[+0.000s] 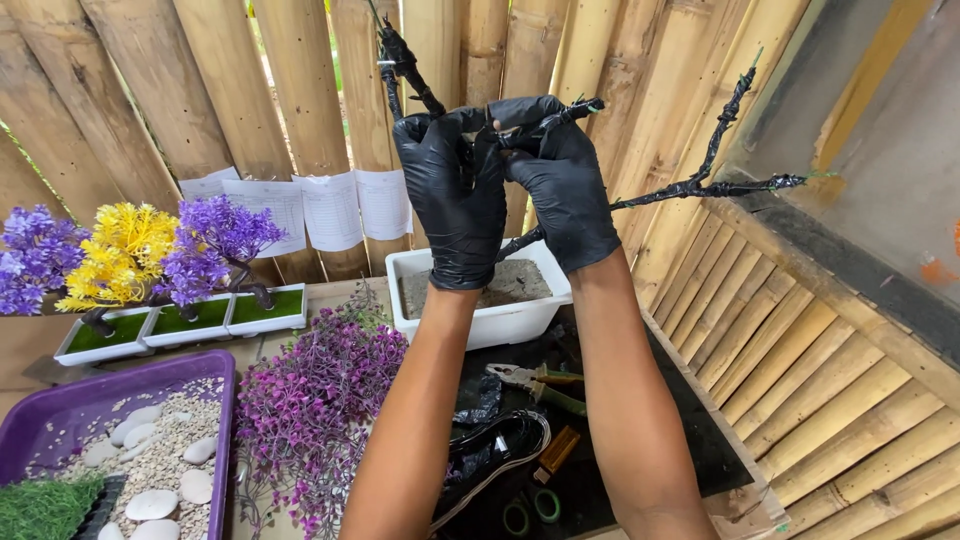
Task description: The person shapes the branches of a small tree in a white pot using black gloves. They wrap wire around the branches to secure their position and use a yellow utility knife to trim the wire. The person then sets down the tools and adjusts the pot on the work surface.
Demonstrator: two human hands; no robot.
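Note:
Both my hands wear black gloves and are raised in front of the bamboo wall. My left hand (452,190) and my right hand (562,185) pinch the same branch of a bare black wrapped-wire tree (700,185), fingertips almost touching. The tree's trunk rises out of a white rectangular pot (490,322) filled with grey hardened fill. One branch points up left, others spread to the right with green wire tips.
Pliers (535,380), a coil of black wire (500,445) and green tape rolls (532,510) lie on a dark mat below. A purple foliage bunch (315,405), a purple tray of pebbles (130,450) and finished small trees with purple and yellow crowns (130,255) stand left.

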